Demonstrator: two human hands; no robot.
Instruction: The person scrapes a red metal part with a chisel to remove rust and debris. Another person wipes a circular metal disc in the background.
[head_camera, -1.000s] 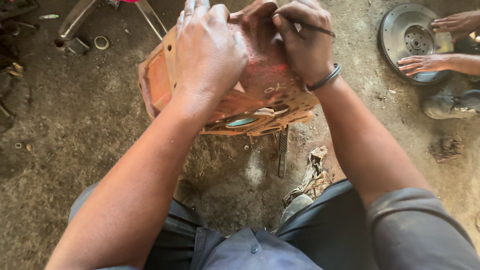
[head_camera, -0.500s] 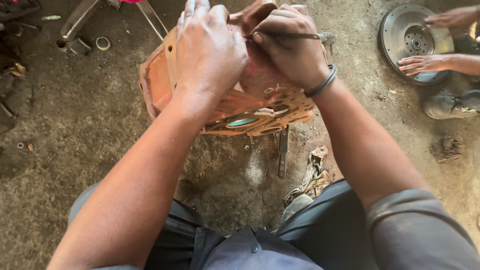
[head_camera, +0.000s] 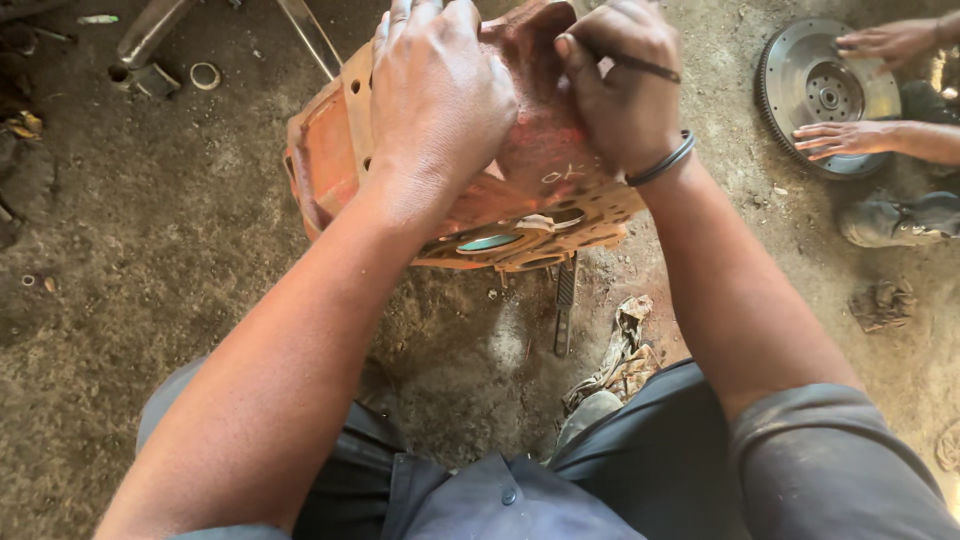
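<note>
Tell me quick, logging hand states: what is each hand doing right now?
Left hand: open, palm pressed flat on the orange metal housing.
Right hand: closed around a thin dark tool, against the housing.

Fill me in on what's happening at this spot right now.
A person sits on a dirt floor over an orange metal housing. The left hand lies flat on its top, steadying it. The right hand pinches a thin dark tool against the housing's upper part. A file and a rag lie on the floor just below. At the right, another person's two hands rest on a toothed flywheel.
</note>
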